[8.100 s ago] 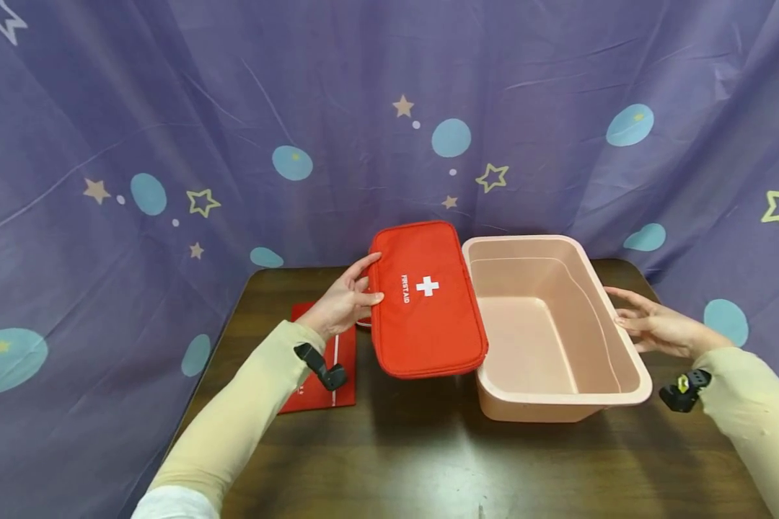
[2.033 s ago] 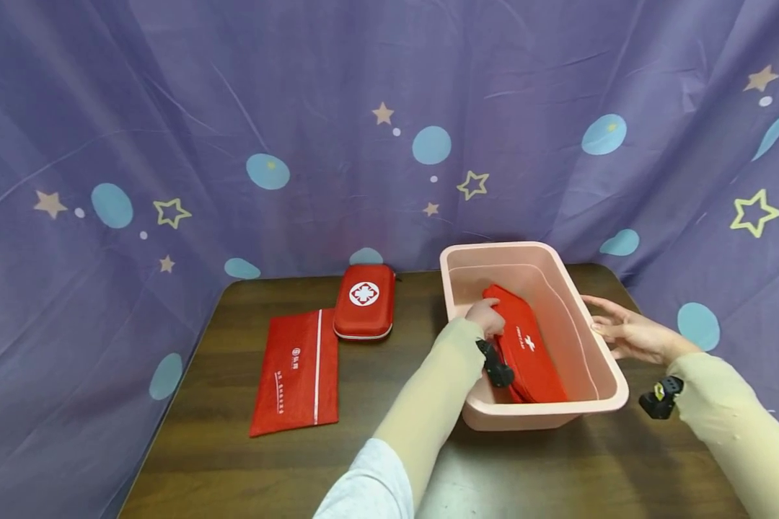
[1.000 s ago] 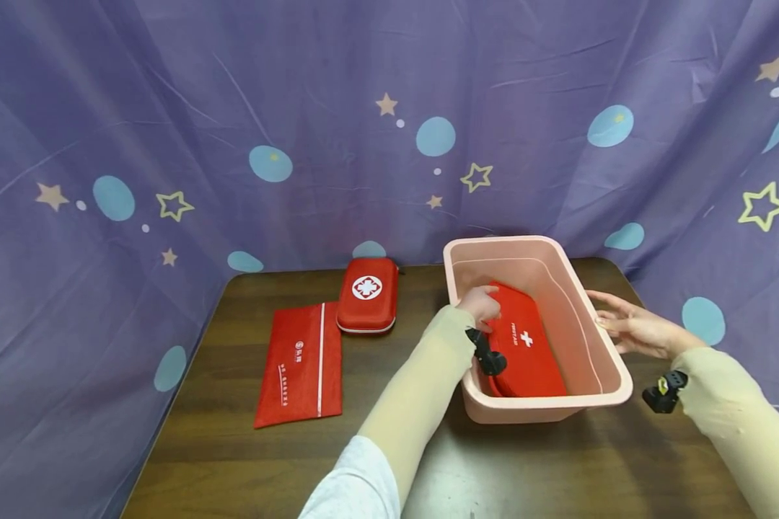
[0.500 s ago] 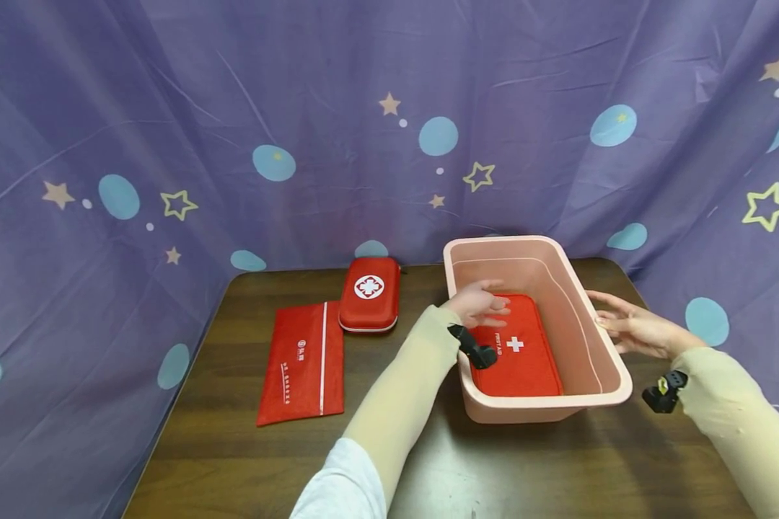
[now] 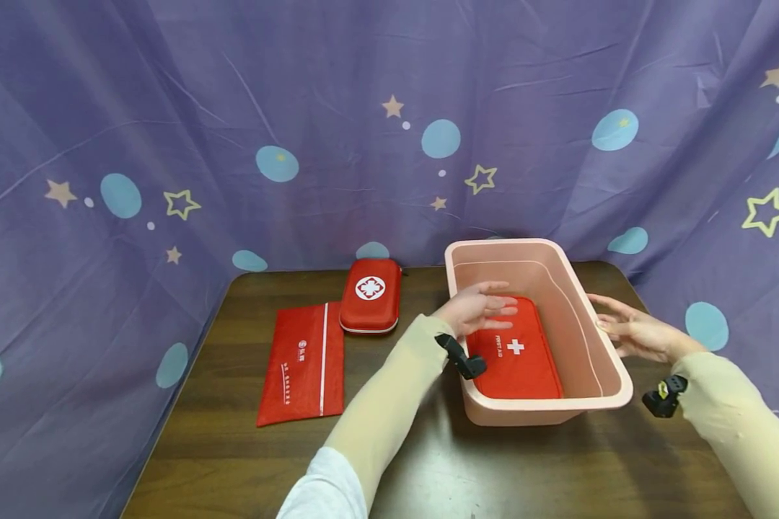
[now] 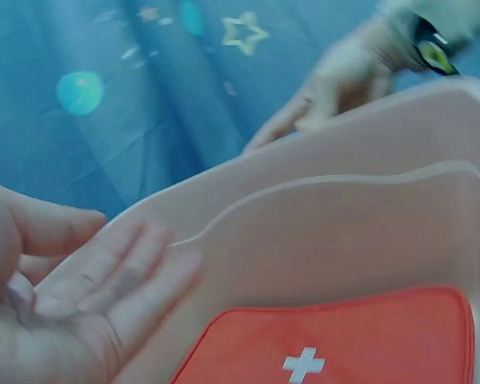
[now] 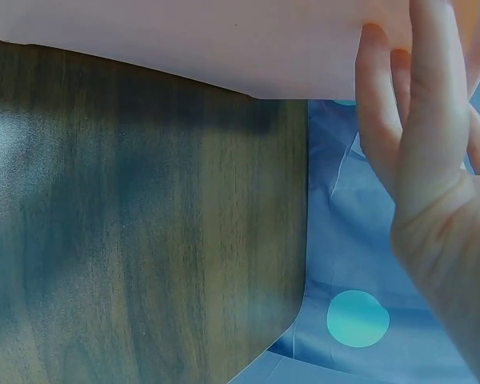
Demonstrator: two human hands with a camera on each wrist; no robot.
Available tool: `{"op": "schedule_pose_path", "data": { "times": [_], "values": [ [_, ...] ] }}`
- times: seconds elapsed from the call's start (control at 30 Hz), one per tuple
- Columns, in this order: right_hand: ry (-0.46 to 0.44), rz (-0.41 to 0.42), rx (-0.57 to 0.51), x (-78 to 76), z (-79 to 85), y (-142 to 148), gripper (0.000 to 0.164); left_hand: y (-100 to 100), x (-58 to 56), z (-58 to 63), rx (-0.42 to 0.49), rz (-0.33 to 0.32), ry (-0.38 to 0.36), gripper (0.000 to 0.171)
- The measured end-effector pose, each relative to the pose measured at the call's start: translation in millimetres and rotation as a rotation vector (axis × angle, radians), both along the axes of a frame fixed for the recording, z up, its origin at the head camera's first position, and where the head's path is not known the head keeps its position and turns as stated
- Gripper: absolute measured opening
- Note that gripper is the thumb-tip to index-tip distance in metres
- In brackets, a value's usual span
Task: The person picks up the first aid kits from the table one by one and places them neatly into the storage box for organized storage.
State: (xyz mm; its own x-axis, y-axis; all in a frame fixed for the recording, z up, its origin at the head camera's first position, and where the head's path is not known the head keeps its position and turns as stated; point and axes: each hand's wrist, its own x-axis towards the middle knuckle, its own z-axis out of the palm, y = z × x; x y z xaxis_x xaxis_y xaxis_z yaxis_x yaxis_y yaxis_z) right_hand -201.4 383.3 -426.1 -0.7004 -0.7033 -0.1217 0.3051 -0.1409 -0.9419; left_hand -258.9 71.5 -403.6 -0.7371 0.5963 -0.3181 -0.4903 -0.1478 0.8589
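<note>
- Fingers of the left hand [image 5: 472,310] are hovering wide apart above the red fabric first-aid pouch [image 5: 529,371].
- Pouch is lying inside the pink rectangular plastic bin [image 5: 578,339], right of frame centre.
- Right hand [image 5: 645,335], fingers nearly straight, is touching the bin's rim, frame right.
- Red rounded case [image 5: 370,306] and flat red folder [image 5: 301,364] are resting on the brown wooden table [image 5: 221,461], left of centre.
</note>
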Motion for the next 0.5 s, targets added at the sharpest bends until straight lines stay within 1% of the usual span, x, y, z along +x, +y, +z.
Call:
{"op": "schedule_pose_path", "data": {
  "times": [0.13, 0.23, 0.37, 0.5],
  "values": [
    [-0.006, -0.004, -0.001, 1.8, -1.2, 1, 0.053, -3, 2.7, -2.6, 0.06, 0.022, 0.029, 0.048],
    [0.004, -0.004, 0.005, 3.5, -2.1, 1, 0.053, -5, 4.6, -3.0, 0.087, 0.02, 0.035, 0.048],
    [0.023, -0.004, 0.012, 4.9, -2.4, 2, 0.054, -13, 7.7, -0.1, 0.116, -0.011, 0.036, 0.048],
    [0.025, -0.001, 0.002, 4.7, -2.1, 1, 0.054, -25, 10.1, 2.4, 0.11, -0.033, 0.048, 0.048]
  ]
}}
